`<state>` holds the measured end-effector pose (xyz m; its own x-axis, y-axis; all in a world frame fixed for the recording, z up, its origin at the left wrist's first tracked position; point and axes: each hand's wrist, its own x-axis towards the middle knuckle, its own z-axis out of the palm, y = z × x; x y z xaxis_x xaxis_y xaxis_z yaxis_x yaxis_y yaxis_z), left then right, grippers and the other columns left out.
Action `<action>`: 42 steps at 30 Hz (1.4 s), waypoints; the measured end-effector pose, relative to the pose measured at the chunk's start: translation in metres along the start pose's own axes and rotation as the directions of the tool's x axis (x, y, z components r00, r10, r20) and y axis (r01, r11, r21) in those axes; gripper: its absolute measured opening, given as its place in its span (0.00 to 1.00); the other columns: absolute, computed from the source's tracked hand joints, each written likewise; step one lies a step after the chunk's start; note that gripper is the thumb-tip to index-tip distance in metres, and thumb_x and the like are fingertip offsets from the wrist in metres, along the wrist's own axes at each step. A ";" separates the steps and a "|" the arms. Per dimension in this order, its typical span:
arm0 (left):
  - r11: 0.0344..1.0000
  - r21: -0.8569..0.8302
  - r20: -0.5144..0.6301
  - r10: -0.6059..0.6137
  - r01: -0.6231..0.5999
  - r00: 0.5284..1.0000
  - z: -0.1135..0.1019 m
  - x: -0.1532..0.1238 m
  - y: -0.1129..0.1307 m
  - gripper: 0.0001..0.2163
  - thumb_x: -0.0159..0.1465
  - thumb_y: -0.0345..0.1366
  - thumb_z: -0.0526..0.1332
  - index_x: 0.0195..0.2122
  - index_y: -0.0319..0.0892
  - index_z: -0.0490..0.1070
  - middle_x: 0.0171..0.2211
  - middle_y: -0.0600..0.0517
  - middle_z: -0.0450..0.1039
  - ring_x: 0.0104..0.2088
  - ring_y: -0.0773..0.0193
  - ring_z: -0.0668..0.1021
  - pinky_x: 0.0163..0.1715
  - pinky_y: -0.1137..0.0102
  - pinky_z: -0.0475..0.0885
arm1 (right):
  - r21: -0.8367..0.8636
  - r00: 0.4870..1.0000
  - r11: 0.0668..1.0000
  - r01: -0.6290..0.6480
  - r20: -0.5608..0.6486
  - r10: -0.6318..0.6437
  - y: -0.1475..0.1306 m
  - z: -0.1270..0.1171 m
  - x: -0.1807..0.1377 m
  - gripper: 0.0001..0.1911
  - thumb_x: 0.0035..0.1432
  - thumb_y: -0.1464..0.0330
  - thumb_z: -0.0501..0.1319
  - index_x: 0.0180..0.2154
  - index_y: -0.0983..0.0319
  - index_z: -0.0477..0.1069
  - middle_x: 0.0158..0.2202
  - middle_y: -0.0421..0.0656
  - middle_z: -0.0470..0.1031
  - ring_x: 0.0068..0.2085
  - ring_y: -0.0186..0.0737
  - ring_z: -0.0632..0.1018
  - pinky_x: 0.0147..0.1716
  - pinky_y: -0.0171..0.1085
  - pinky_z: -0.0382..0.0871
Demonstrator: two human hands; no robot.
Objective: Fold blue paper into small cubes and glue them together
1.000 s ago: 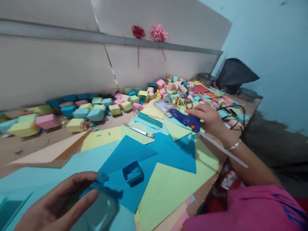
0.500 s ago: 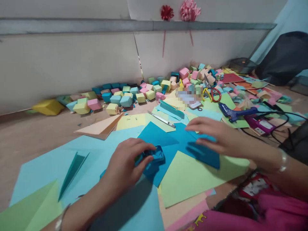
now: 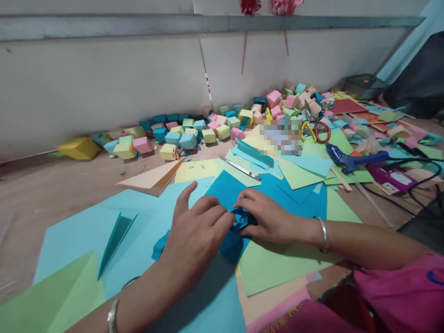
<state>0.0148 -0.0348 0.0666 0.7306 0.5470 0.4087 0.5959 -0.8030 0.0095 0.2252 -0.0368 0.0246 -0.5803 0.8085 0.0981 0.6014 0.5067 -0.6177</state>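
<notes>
Both my hands meet over a small dark blue folded paper piece [image 3: 240, 220] lying on a dark blue sheet [image 3: 243, 199]. My left hand [image 3: 197, 231] presses its fingertips on the piece's left side, thumb raised. From the right, my right hand [image 3: 268, 216] pinches the same piece, fingers curled over it. Most of the piece is hidden under the fingers. A silver bangle sits on each wrist.
Light blue, green and yellow paper sheets [image 3: 114, 222] cover the table. A blue glue gun [image 3: 350, 158] with a cord lies at right beside scissors [image 3: 314, 129]. A metal blade [image 3: 241, 168] lies behind the hands. Several coloured paper cubes [image 3: 180, 136] line the wall.
My right hand has moved left from the blue sheet to the folded piece, joining my left hand on it. A second ago it was at the glue gun.
</notes>
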 end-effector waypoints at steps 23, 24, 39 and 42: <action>0.961 0.274 -0.023 0.050 -0.042 0.998 -0.004 0.005 0.020 0.12 0.64 0.23 0.58 0.30 0.48 0.74 0.28 0.58 0.75 0.37 0.62 0.75 0.66 0.47 0.41 | 0.336 0.988 0.940 -0.067 -0.106 0.108 -0.004 0.005 -0.003 0.24 0.52 0.77 0.61 0.52 0.59 0.67 0.44 0.44 0.73 0.37 0.36 0.72 0.38 0.37 0.67; 0.960 0.278 -0.034 0.049 -0.038 0.998 -0.004 0.005 0.020 0.12 0.63 0.22 0.58 0.30 0.47 0.73 0.27 0.58 0.74 0.35 0.63 0.75 0.66 0.48 0.40 | 0.406 0.984 0.908 -0.099 -0.095 0.150 -0.005 0.006 -0.002 0.25 0.50 0.78 0.61 0.51 0.60 0.67 0.43 0.43 0.73 0.35 0.35 0.71 0.36 0.36 0.68; 0.944 0.327 -0.154 0.093 -0.038 0.984 0.006 -0.005 0.008 0.11 0.59 0.21 0.62 0.27 0.47 0.70 0.34 0.57 0.77 0.44 0.60 0.77 0.67 0.44 0.40 | 0.922 0.919 0.275 -0.274 0.166 0.358 -0.003 0.005 0.004 0.32 0.44 0.81 0.63 0.53 0.60 0.69 0.38 0.41 0.74 0.38 0.34 0.75 0.35 0.35 0.71; 0.937 0.350 -0.115 0.067 -0.023 0.991 0.001 -0.006 0.011 0.10 0.60 0.22 0.62 0.31 0.48 0.73 0.38 0.56 0.79 0.45 0.58 0.77 0.67 0.44 0.43 | 0.941 0.922 0.203 -0.270 0.192 0.337 0.000 0.003 0.004 0.30 0.44 0.80 0.64 0.51 0.59 0.71 0.39 0.42 0.77 0.38 0.35 0.75 0.34 0.34 0.70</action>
<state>0.0176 -0.0462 0.0633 0.7256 0.4607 0.5111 0.6580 -0.6819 -0.3195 0.2211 -0.0349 0.0228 -0.4372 0.8587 -0.2674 -0.2378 -0.3971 -0.8864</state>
